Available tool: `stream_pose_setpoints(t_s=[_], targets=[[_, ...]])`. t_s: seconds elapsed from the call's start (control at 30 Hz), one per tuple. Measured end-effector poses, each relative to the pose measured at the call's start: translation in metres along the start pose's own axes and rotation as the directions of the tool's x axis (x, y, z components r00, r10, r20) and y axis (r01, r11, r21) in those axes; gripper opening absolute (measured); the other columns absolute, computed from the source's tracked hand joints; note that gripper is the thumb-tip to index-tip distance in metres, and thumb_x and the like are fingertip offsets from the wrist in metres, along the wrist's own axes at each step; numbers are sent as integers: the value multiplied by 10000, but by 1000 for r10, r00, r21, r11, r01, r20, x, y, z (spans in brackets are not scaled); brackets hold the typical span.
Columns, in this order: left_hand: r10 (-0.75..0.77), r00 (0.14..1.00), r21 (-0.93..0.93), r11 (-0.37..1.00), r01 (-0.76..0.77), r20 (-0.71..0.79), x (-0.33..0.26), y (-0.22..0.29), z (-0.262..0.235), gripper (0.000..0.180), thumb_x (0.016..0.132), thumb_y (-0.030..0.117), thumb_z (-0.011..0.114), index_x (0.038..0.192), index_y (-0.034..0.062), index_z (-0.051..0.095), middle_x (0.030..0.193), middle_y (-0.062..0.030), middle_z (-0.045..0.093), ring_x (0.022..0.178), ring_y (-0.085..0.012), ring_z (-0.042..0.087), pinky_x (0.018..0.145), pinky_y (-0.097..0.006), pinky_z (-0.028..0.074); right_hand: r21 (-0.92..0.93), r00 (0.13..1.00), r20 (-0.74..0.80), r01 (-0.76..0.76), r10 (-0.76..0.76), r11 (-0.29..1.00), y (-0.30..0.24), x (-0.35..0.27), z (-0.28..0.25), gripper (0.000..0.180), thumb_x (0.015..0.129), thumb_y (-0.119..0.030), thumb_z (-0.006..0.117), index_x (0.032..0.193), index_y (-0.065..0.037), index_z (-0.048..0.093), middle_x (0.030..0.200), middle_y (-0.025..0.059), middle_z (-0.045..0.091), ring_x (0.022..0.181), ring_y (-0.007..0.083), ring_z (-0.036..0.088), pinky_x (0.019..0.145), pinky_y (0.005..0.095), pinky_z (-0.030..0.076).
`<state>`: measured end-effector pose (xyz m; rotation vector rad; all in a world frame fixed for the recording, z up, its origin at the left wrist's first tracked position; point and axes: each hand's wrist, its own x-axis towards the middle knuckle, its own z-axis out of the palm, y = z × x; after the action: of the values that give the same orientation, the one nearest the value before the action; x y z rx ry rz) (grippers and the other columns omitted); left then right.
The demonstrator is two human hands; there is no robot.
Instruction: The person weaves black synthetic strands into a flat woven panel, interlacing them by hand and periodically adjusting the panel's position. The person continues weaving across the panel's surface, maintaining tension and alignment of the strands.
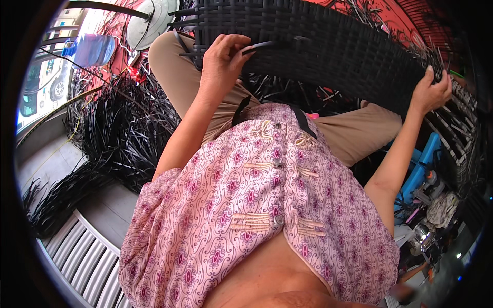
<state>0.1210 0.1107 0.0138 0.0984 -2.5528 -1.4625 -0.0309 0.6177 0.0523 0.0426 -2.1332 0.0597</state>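
A black panel woven from flat plastic strips (328, 51) slants across my lap, from the upper left down to the right. My left hand (223, 61) is raised over its left part, thumb and fingers pinched on a flat black strip (264, 45) that points right across the weave. Loose strip ends (182, 25) stick out along the panel's left edge. Out at the far right end, my right hand (433, 91) is closed around the panel's corner, where a tuft of loose strip ends (431, 54) stands up. The undersides of its fingers are partly hidden.
A big heap of loose black strips (123, 128) lies left of my leg. Beyond it are a blue water jug (95, 50) and a round grey disc (149, 23). A slatted grey seat (84, 259) is at lower left. On the right stand a blue plastic piece (421, 169) and small clutter.
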Motion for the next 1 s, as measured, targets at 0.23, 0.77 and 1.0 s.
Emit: stream_pose_setpoints(t_s=[0.23,0.77,1.0], targets=[[-192,964,-350,904,246,181,-4,15,-8,422,812,92,842,1198,38,680,965,1,619,860,-89,616,812,-252,535,701,949,269,-76,-164,709,-213,-24,-41,294,882,-125,743,1168,-86,690,1195,89,677,1092,277,646,906,378,545],[397,918,85,915,-394,-26,-19,63,-4,252,827,-13,737,1072,46,724,856,-94,668,742,-242,676,656,-327,536,926,827,242,-41,-507,375,-304,-73,-64,322,818,-134,768,1128,-89,694,1064,82,709,1041,289,680,908,406,551],[208,978,-188,960,-208,-19,-28,63,16,289,868,44,758,1151,49,701,849,-57,692,742,-147,684,662,-270,542,935,834,309,-177,-457,308,-277,-84,-71,146,867,-152,754,998,-94,731,961,82,712,933,280,694,824,381,563]])
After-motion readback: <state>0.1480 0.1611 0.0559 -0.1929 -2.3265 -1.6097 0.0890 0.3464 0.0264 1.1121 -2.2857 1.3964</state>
